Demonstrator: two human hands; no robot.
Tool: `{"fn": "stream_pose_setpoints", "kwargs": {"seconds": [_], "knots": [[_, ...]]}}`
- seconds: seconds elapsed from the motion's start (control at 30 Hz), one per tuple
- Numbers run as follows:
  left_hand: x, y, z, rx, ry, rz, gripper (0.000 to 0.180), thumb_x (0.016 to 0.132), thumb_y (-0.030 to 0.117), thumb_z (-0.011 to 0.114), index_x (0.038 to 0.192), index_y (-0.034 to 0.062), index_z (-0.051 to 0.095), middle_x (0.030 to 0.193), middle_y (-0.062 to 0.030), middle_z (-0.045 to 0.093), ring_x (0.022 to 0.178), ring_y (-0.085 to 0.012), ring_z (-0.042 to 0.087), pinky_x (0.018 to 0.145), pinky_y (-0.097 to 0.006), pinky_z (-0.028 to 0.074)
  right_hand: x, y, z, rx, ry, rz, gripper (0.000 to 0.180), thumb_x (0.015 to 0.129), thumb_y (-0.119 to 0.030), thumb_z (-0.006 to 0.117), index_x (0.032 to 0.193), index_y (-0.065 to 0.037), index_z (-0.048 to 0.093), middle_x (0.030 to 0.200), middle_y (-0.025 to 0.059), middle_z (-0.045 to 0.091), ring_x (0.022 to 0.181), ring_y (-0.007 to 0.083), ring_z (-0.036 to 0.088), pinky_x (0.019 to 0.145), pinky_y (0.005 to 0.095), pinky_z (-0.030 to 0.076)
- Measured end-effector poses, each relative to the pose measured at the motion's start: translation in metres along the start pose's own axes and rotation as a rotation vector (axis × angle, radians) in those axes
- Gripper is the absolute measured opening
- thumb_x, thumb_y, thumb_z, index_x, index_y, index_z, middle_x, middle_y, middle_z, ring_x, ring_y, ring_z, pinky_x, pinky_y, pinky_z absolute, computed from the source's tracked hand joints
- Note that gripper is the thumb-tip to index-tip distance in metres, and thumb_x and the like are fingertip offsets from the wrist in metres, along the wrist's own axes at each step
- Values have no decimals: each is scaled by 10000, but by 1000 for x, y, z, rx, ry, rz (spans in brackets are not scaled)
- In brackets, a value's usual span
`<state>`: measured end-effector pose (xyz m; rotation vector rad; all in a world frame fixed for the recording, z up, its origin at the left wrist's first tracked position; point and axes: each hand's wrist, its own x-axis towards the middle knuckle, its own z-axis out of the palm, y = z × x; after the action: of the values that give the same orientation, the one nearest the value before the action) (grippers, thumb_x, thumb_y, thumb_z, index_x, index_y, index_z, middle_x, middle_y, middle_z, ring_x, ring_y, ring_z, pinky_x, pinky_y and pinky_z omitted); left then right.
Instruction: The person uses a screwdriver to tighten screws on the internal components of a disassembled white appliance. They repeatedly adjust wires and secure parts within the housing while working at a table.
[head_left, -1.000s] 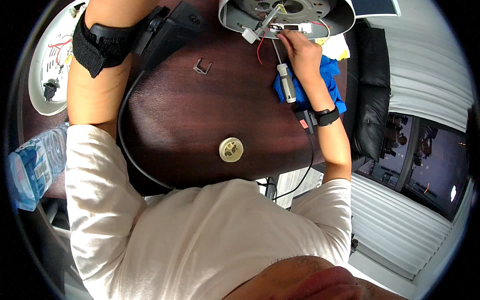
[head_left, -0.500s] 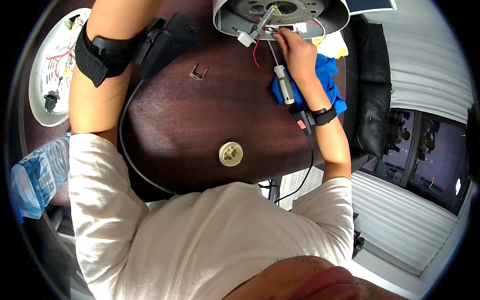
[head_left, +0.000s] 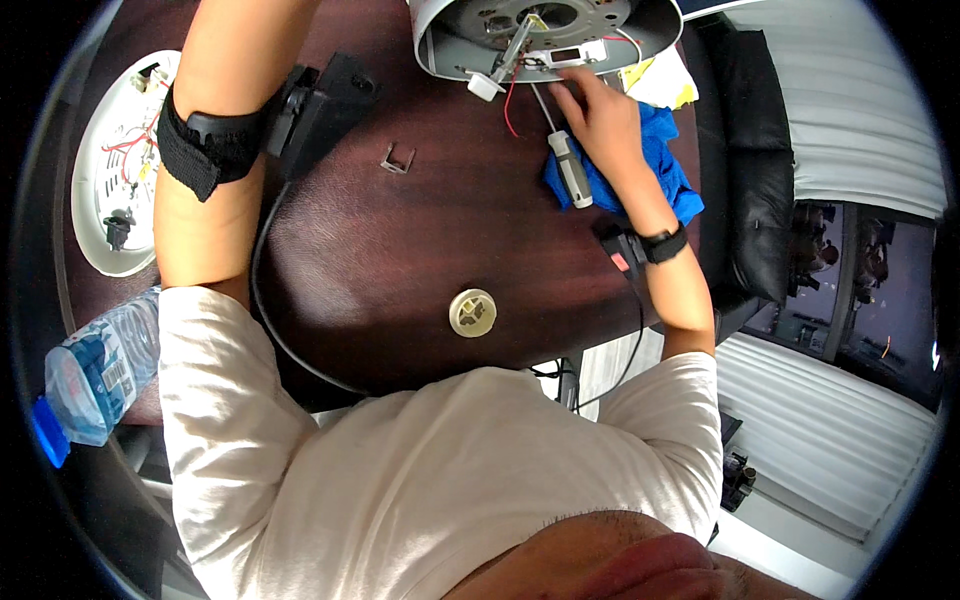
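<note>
Meanwhile, at a dark round desk (head_left: pixel 400 260), a person in a white T-shirt works on the open base of a round light fixture (head_left: pixel 548 35) that sits at the far edge. The right hand (head_left: pixel 600 120) grasps a screwdriver (head_left: pixel 568 165) by its grey-and-white handle, the shaft running up and away to the white terminal block (head_left: pixel 570 55) inside the fixture, where red and white wires (head_left: pixel 512 100) hang loose. A black strap with a small device (head_left: pixel 628 248) circles that wrist, its cable trailing off the desk edge. Under the hand lies a blue cloth (head_left: pixel 660 165), with a scrap of yellow paper (head_left: pixel 660 85) just beyond it.

The left forearm reaches up past the top of the frame, so the left hand is out of view (a wide black wrist strap (head_left: pixel 205 145) and a black box (head_left: pixel 320 110) beside it are all that show). A second fixture plate (head_left: pixel 115 165), white with red wiring, lies at the left rim, near a water bottle (head_left: pixel 90 370). A small metal clip (head_left: pixel 398 158) and a cream disc (head_left: pixel 473 312) rest apart on bare wood.

The step in hand appears to be driving or loosening a screw at the terminal block. The next move likely calls for keeping the tip seated squarely while turning, with the fixture steadied against sliding.
</note>
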<state>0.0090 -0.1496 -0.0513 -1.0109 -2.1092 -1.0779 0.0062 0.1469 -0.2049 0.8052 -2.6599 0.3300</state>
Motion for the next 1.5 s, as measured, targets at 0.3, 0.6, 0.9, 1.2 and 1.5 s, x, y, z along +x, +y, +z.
{"fn": "stream_pose_setpoints", "kwargs": {"seconds": [0.3, 0.6, 0.9, 1.2, 1.5], "knots": [[3, -14, 12, 20, -259, -7, 493, 836, 316, 754, 1200, -3, 657, 1184, -213, 647, 1086, -337, 633, 915, -380, 509, -68, -49, -51, -53, -362, 336, 482, 818, -444, 770, 972, -21, 596, 718, 169, 659, 662, 349, 681, 570, 423, 518], [3, -7, 29, 139, -344, 16, 604, 864, 352, 724, 1376, 67, 577, 1452, -321, 450, 1377, -437, 430, 1126, -446, 365, -102, -31, -47, 250, -250, 486, 351, 953, -312, 654, 1132, -17, 586, 893, 225, 683, 816, 423, 673, 683, 455, 532], [6, -17, 38, 101, -332, 58, 506, 874, 214, 691, 1357, 91, 603, 1439, -306, 481, 1292, -437, 530, 1074, -452, 431, -125, -27, -67, 396, -119, 495, 275, 989, -206, 601, 1172, -18, 519, 877, 229, 647, 823, 412, 664, 688, 434, 503], [10, -14, 40, 68, -342, 61, 498, 871, 171, 676, 1357, 88, 603, 1435, -301, 492, 1284, -425, 543, 1079, -435, 420, -116, -21, -56, 489, -88, 485, 265, 992, -204, 600, 1146, -2, 524, 837, 207, 652, 763, 359, 664, 652, 406, 494], [8, -14, 41, 54, -338, -11, 493, 868, 156, 679, 1351, 84, 610, 1429, -295, 503, 1259, -413, 567, 1063, -427, 436, -117, -15, -51, 479, -80, 508, 278, 993, -213, 600, 1155, -1, 523, 837, 215, 652, 765, 375, 666, 650, 422, 495]]}}
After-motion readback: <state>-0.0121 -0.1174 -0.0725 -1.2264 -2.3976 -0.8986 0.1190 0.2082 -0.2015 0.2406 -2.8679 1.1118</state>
